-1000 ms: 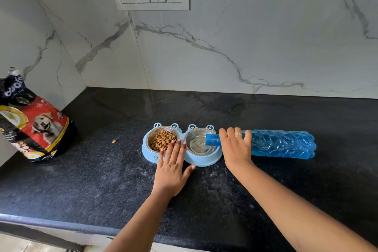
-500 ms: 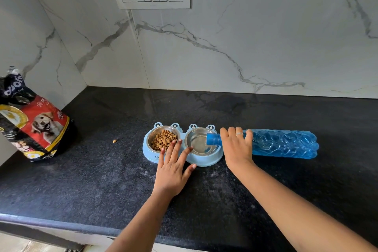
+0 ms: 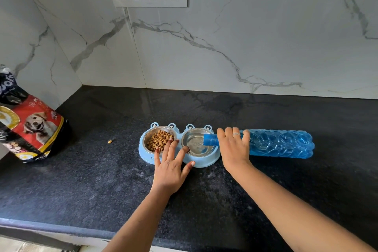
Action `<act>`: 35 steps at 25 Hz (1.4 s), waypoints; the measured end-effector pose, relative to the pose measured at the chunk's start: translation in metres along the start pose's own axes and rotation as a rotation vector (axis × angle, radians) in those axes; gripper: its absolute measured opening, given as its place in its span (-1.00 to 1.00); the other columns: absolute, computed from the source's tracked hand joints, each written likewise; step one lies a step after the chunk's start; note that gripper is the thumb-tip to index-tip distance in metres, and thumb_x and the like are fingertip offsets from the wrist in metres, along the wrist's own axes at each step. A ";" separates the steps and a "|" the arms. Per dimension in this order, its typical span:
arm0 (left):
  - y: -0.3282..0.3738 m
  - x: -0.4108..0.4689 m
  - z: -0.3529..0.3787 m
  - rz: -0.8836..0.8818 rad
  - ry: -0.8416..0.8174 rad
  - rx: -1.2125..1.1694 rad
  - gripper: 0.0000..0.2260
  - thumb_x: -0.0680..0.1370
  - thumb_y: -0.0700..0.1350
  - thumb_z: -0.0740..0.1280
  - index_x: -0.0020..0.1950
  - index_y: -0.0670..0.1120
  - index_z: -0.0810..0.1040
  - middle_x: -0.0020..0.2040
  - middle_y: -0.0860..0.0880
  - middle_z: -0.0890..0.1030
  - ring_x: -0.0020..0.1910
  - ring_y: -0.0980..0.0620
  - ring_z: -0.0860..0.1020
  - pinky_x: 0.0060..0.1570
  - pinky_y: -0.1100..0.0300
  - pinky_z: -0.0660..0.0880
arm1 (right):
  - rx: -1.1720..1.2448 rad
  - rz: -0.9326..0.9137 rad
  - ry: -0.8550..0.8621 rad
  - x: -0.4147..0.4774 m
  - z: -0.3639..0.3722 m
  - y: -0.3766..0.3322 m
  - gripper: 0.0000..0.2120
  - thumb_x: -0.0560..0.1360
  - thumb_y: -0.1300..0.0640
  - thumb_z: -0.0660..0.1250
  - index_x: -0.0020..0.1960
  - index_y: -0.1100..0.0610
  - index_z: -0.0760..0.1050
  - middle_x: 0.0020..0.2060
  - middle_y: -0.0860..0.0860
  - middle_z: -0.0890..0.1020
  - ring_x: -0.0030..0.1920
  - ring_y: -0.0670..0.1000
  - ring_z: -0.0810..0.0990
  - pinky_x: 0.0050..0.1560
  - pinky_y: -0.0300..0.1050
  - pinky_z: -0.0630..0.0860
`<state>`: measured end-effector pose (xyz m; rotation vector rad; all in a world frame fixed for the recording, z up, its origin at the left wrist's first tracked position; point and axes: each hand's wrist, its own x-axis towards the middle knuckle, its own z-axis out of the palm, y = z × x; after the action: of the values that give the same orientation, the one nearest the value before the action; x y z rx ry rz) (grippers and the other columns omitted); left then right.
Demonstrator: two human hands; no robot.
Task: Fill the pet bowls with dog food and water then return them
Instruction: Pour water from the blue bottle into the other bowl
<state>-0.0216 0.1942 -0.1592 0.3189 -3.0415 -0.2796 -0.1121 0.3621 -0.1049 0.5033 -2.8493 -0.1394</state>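
Pet bowls (image 3: 179, 150): one twin blue stand, mid-bench (image 3: 81, 180); left bowl holds kibble (image 3: 160, 140), right bowl apparently part-filled. Right hand (image 3: 233, 147) grip wrapped round one blue bottle's (image 3: 280, 143) neck, mouth over bowl; left hand (image 3: 170, 164) spread, steadying stand. Best poured slowly, mouth kept low. One food bag (image 3: 30, 125); one stray kibble (image 3: 110, 141).

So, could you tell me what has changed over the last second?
Very little. The left hand crept slightly right along the feeder, fingers reaching the water bowl rim. The right hand keeps the blue bottle tipped over that bowl. Kibble and food bag are unchanged.
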 end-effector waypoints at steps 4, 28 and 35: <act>0.000 -0.001 -0.001 0.001 0.002 0.004 -0.32 0.47 0.38 -0.26 0.53 0.18 0.14 0.61 -0.02 -0.05 0.59 -0.02 -0.20 0.38 -0.05 -0.42 | -0.015 -0.010 0.006 0.002 0.000 -0.002 -0.66 0.48 0.19 0.36 0.22 0.06 0.39 0.13 0.06 0.56 0.23 0.13 0.47 0.29 0.18 0.27; -0.001 -0.001 -0.002 0.010 -0.005 0.011 -0.38 0.51 0.36 -0.22 0.52 0.21 0.14 0.62 0.02 -0.06 0.58 0.01 -0.22 0.38 -0.02 -0.44 | 0.016 -0.010 -0.019 0.004 0.002 0.000 -0.61 0.51 0.20 0.32 0.30 0.07 0.33 0.19 0.07 0.51 0.28 0.14 0.41 0.31 0.17 0.23; -0.002 -0.001 0.000 0.010 0.008 0.018 -0.43 0.54 0.35 -0.16 0.51 0.20 0.14 0.61 0.02 -0.06 0.58 0.01 -0.23 0.39 -0.04 -0.43 | 0.060 0.022 -0.046 0.005 0.002 0.004 -0.61 0.52 0.17 0.32 0.31 0.06 0.32 0.23 0.06 0.50 0.30 0.12 0.41 0.32 0.16 0.22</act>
<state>-0.0206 0.1926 -0.1596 0.3055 -3.0388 -0.2505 -0.1185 0.3639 -0.1050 0.4864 -2.9103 -0.0628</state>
